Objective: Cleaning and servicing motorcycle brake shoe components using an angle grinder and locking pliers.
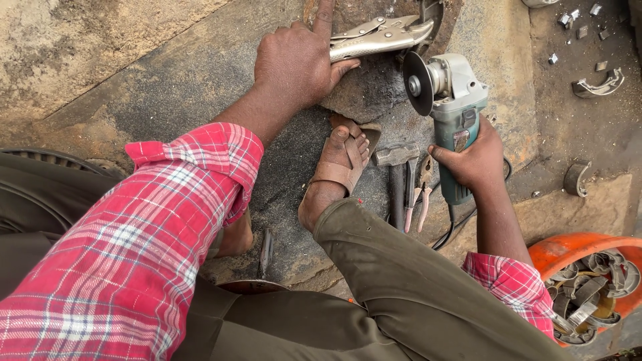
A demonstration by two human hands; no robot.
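Dirty, dusty stone floor (134, 87) fills the frame, dark w/ grit in the middle; looks like a work yard. Orange tub (568, 251) at lower right holds bent grey metal clamps (588, 294); more metal bits lie loose at upper right. Left hand (297, 67) at top center presses flat, fingers spread, one finger pointing up, thumb touching the silver locking pliers (381, 37). Right hand (471, 160) at center right is wrapped tight round the green angle grinder (448, 100), disc facing left, just below the pliers. Hammer (396, 167) & small pink-handled pliers (418, 197) lie btw. the sandaled foot (341, 164) and the grinder.
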